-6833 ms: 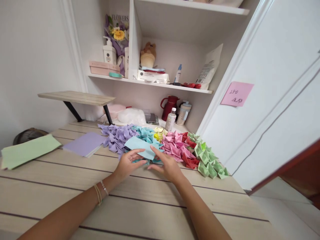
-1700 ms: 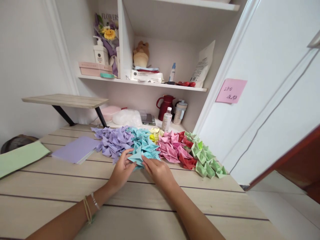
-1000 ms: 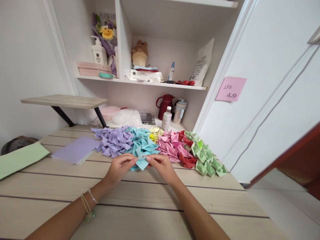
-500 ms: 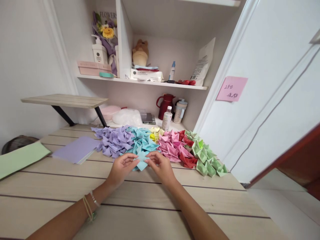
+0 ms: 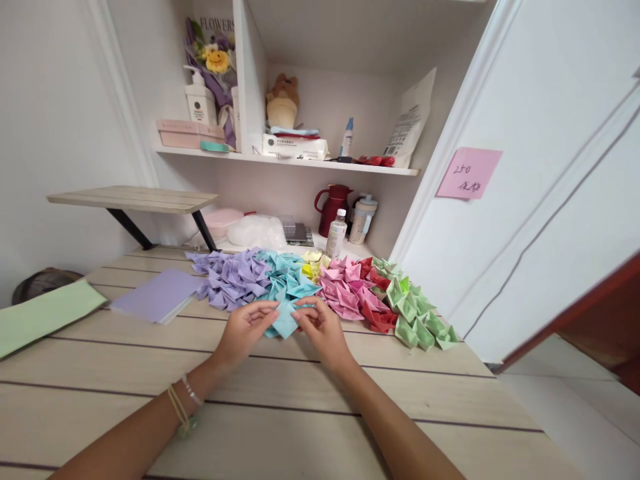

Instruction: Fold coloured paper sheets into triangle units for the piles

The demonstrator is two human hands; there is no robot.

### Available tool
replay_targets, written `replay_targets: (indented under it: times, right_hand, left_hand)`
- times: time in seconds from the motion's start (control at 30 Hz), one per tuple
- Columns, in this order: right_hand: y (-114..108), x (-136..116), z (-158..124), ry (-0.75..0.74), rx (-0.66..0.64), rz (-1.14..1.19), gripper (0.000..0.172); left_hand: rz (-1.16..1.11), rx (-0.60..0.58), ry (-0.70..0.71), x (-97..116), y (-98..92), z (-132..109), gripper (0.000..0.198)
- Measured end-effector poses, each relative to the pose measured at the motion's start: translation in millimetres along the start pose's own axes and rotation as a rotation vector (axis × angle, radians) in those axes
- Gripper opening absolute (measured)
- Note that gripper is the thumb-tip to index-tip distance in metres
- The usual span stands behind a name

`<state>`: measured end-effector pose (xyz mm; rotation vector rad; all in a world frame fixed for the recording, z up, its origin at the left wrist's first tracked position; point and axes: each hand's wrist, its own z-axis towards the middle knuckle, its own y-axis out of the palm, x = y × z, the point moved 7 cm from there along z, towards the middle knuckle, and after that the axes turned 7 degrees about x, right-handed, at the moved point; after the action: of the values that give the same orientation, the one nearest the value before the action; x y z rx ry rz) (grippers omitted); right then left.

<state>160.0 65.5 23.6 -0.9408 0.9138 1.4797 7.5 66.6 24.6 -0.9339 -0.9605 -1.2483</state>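
A light blue sheet of folded origami paper [image 5: 285,321] is held up between both hands, one corner pointing down. My left hand [image 5: 246,327] pinches its left side with thumb and fingers. On the opposite side my right hand [image 5: 323,328] grips it the same way. Just behind the hands lies a heap of folded paper boats: purple ones [image 5: 233,279] at the left, blue ones [image 5: 290,277] in the middle, then pink ones [image 5: 343,287], red ones [image 5: 377,319] and green ones [image 5: 413,307] toward the right. A few yellow ones [image 5: 314,265] sit at the back.
Purple paper sheets [image 5: 155,293] and a green sheet [image 5: 47,313] lie on the slatted table [image 5: 280,427] at left. Behind the boats stand a clear bottle [image 5: 337,235], a red jug [image 5: 333,208] and a tumbler [image 5: 363,220]. A small raised shelf [image 5: 133,198] overhangs the table's back left.
The blue paper has turned slightly and looks more like a flat diamond between my fingers. Both hands stay at nearly the same spot; the whole view has shifted a little.
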Motion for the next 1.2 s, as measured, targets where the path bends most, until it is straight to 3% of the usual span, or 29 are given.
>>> replay_targets:
  times: [0.1,0.23,0.37,0.47,0.6,0.7,0.8,0.9,1.07,1.13,1.2]
  right_hand:
    - [-1.1,-7.6,-1.0,-0.109,-0.025,-0.204,0.021]
    - [3.8,-21.6,-7.2,-0.332,-0.099,-0.556,0.023]
    - [5.4,-26.6,-10.5,-0.422,-0.106,-0.628,0.024]
    - [-2.1,-22.9,-5.1,-0.338,-0.026,-0.495,0.021]
    - [-14.7,-3.1,4.4,-0.027,0.085,-0.132,0.026]
    - [-13.3,7.0,5.5,0.130,0.066,0.067,0.033]
    - [-10.7,8.0,4.7,0.162,0.038,0.114,0.037]
    - [-9.7,2.8,4.4,0.075,0.016,0.016,0.034]
    - [-6.0,-14.3,1.0,-0.227,-0.018,-0.372,0.017]
    - [-1.3,-20.1,-2.8,-0.321,-0.056,-0.462,0.018]
    - [3.6,-25.4,-7.2,-0.397,-0.085,-0.498,0.020]
  left_hand:
    - [0.014,0.027,-0.072,-5.6,-3.1,2.8,0.017]
    - [0.007,0.050,-0.107,-8.5,-4.2,2.5,0.018]
    - [-0.036,0.017,-0.087,-4.6,0.1,-0.5,0.023]
    - [-0.063,-0.029,-0.059,-0.5,3.9,-1.2,0.021]
    - [-0.114,-0.103,-0.101,-4.5,10.0,-0.8,0.030]
    - [-0.146,-0.105,-0.128,-9.7,11.0,-0.3,0.037]
    - [-0.160,-0.122,-0.159,-14.7,12.1,-0.9,0.041]
    - [-0.111,-0.126,-0.133,-13.6,11.0,-1.3,0.042]
    - [0.249,-0.045,0.173,9.2,3.9,-2.0,0.018]
    - [0.286,-0.039,0.174,8.9,3.1,-2.5,0.016]
    - [0.179,-0.043,0.066,-0.3,2.6,-2.0,0.020]
